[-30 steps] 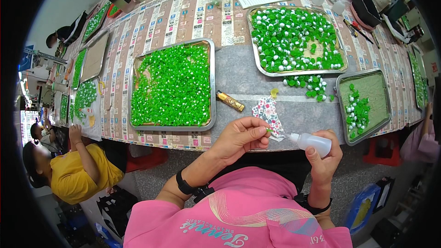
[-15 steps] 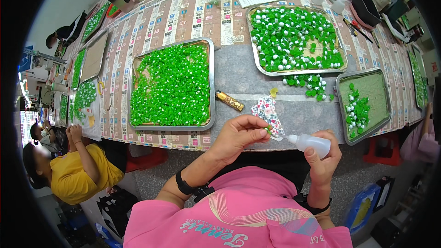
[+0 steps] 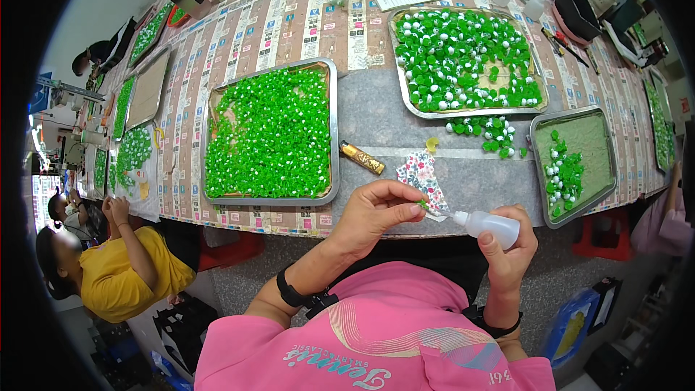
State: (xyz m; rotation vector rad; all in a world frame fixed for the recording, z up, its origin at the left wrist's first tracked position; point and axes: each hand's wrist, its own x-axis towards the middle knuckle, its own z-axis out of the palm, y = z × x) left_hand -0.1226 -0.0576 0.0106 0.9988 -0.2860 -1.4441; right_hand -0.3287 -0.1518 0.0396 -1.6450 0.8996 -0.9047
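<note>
My left hand (image 3: 376, 213) pinches a small green plastic piece (image 3: 423, 203) between thumb and fingertips, just past the table's near edge. In my right hand (image 3: 507, 246) is a translucent white squeeze bottle (image 3: 489, 228), lying on its side with its thin nozzle pointing left at the green piece. Whether the nozzle tip touches the piece is too small to tell. Under and behind the fingers lies a floral cloth scrap (image 3: 421, 174) on a grey mat (image 3: 365, 119). A patterned gold-and-black lighter (image 3: 362, 159) rests left of the cloth.
At left stands a metal tray (image 3: 334, 137) full of green pieces. Green-and-white pieces fill a tray (image 3: 474, 111) at the back; some (image 3: 492, 134) lie loose before it. A smaller tray (image 3: 597, 174) is at right. A person in yellow (image 3: 130, 271) sits at far left.
My left fingertips and the green piece have shifted very slightly. The bottle in my right hand stays almost in place.
</note>
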